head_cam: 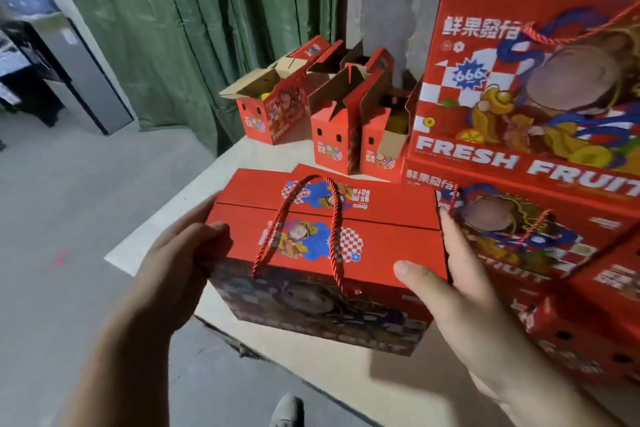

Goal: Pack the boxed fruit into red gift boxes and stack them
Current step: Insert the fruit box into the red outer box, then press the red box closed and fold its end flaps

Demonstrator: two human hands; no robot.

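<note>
The closed gift box [329, 236] is sitting at the near edge of the table [311, 374], both top flaps shut and its red rope handle [298, 218] lying looped across the lid. What is inside cannot be seen. The left hand [176, 263] is gripping the left end of this box, fingers curled over the top edge. The right hand [453, 284] is holding the right end, thumb lying on the lid and fingers pressing down the side; both grips are closed around the box.

Just right of the closed gift box, 2 more shut boxes are standing stacked: the upper stacked box [526, 80], printed "FRESH FRUIT", is resting on the lower stacked box [519, 225]. A further red box [588, 340] is lying in front of that stack, right of the right hand.

Behind the closed gift box, 3 open boxes are standing with flaps up. The left open box [273, 111] is showing something yellow inside. The middle open box [334, 135] is hiding its contents. The right open box [381, 146] is showing something dark yellow-green, too dim to name. Beyond them a green curtain [173, 28] is hanging.
</note>
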